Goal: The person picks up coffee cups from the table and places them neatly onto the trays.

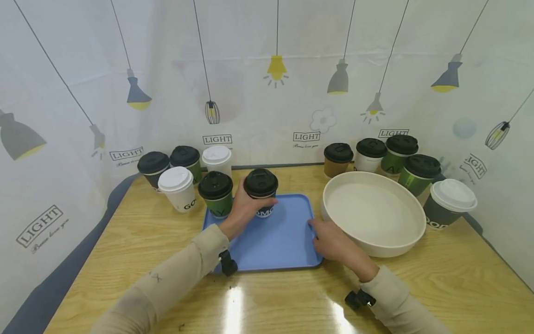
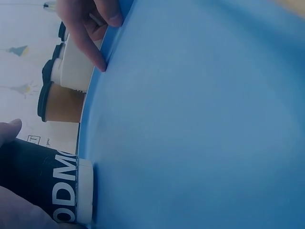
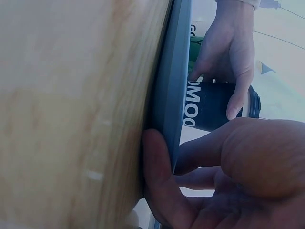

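My left hand (image 1: 243,206) grips a dark paper cup (image 2: 38,176) with white lettering and a black lid (image 1: 260,182), its fingers and thumb around the side. The cup stands upright at the back of a blue tray (image 1: 279,236), its white base right at the tray surface in the left wrist view. A green cup (image 1: 219,204) with a black lid is on the tray's back left corner, beside the left hand. At the tray's right edge my right hand (image 1: 333,240) pinches the rim; the right wrist view shows its fingers (image 3: 157,152) against the tray's outer side.
A large round cream dish (image 1: 373,208) sits close right of the tray. Behind and beside it stand several lidded cups, including a brown one (image 1: 337,160) and a white-lidded dark one (image 1: 449,204). More lidded cups, including a white one (image 1: 177,189), stand at the left back, before a printed curtain (image 1: 250,120).
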Demonstrator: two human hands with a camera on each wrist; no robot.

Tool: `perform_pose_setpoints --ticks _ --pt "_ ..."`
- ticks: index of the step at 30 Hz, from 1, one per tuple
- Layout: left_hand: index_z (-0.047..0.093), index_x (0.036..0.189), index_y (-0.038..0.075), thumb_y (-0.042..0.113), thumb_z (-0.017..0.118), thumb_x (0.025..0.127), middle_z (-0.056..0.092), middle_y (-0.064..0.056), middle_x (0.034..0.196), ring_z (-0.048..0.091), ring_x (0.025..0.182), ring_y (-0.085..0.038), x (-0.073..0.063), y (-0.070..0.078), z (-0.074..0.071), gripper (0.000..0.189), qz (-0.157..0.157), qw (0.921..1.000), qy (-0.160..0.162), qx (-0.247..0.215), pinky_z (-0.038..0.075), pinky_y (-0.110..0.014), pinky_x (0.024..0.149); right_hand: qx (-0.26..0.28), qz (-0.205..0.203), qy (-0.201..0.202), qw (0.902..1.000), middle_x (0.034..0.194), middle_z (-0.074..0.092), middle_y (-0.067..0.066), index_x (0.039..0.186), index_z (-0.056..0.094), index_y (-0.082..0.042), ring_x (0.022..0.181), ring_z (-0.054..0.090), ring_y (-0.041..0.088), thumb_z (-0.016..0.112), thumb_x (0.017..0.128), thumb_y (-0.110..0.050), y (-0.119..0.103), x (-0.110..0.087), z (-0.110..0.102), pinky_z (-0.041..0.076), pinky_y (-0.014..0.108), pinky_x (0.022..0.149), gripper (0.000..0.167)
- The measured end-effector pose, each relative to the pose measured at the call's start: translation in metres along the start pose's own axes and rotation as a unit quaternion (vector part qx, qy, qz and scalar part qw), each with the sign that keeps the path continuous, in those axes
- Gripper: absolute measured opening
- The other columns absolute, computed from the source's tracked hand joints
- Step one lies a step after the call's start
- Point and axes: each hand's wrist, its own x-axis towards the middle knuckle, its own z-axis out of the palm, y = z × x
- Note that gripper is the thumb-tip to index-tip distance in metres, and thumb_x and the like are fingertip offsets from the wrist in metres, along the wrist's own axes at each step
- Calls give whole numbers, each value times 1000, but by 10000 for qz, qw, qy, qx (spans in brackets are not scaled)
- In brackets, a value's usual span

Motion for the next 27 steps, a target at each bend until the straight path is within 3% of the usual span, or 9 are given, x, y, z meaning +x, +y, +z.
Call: perform_pose_setpoints --ticks 12,19,27 --pt "41 149 20 21 98 67 57 -3 143 52 137 -25 5 -2 -1 99 -93 9999 13 58 36 -46 124 -13 -65 76 9999 127 67 32 140 53 14 105 68 31 55 94 -1 3 1 1 59 50 91 48" --pt "43 148 17 13 98 65 56 -4 144 51 138 -25 3 0 -1 99 9 10000 -18 -46 35 -45 126 -23 -24 41 10000 125 68 31 140 53 14 99 66 28 56 94 -1 3 1 2 59 49 89 48" --pt "41 150 18 12 97 66 54 -3 147 48 141 -25 1 3 -2 101 -144 9999 -72 42 31 -47 128 -45 -20 46 10000 122 69 30 140 53 14 96 65 28 56 94 -1 4 2 2 59 49 88 48"
